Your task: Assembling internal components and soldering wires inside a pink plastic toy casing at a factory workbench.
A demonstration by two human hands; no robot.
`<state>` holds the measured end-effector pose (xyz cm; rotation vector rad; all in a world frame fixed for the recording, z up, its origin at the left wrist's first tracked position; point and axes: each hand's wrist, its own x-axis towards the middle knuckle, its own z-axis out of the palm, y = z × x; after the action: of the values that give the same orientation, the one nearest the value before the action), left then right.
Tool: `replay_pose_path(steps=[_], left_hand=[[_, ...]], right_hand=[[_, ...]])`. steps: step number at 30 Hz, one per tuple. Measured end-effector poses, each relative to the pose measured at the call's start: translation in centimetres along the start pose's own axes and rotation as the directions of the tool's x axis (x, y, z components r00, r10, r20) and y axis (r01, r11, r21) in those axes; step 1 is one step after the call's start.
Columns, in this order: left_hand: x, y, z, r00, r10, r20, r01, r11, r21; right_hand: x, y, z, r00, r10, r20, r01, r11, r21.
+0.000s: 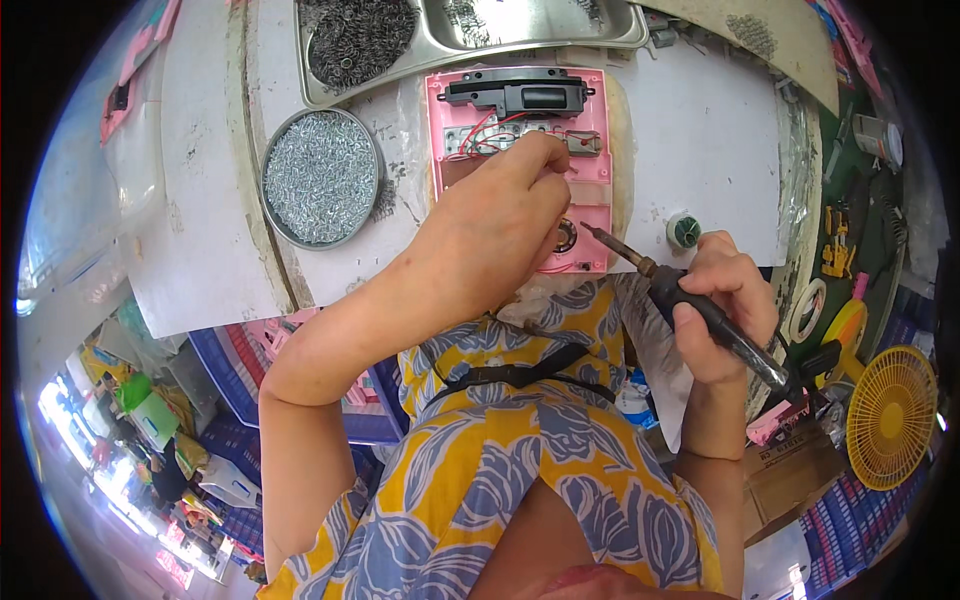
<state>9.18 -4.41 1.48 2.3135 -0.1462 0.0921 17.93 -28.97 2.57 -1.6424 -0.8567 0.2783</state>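
A pink plastic casing (597,215) lies on the table in front of me. Across its far end sits a black plastic part (545,97), with thin red wires (478,143) and metal contact plates below it. My left hand (490,235) reaches over the casing, thumb and fingers pinched near the wires; what they hold is hidden. A small round black part (566,236) shows beside that hand. My right hand (728,300) grips a soldering iron (715,318) by its black handle, its tip just over the casing's near right part, close to the round part.
On the left stands a round tin (267,190) full of small silver metal pieces. A metal tray (425,55) with dark springs lies at the back. Right of the casing is a small green-topped spool (684,231). Farther right are a tape roll (808,310) and yellow fan (890,418).
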Motion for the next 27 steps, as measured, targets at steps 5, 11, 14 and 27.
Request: replay_pose_path(steps=[5, 11, 14, 27], left_hand=[[-0.12, -0.1, -0.11, 1.0, 0.012, 0.0, -0.012, 1.0, -0.004], [-0.13, 0.02, -0.24, 1.0, 0.018, 0.009, -0.018, 1.0, 0.011], [0.09, 0.05, -0.33, 1.0, 0.024, 0.02, -0.024, 0.999, 0.023], [0.31, 0.1, -0.7, 0.997, 0.05, 0.061, -0.053, 0.997, 0.05]], right_hand=[[-0.07, -0.12, -0.6, 1.0, 0.014, -0.028, -0.013, 0.999, 0.032], [0.23, 0.19, -0.53, 1.0, -0.012, 0.015, 0.012, 1.0, 0.01], [0.46, 0.08, -0.31, 1.0, -0.009, 0.021, 0.009, 1.0, -0.003], [0.42, 0.04, -0.35, 1.0, 0.0, 0.031, 0.001, 0.999, -0.034]])
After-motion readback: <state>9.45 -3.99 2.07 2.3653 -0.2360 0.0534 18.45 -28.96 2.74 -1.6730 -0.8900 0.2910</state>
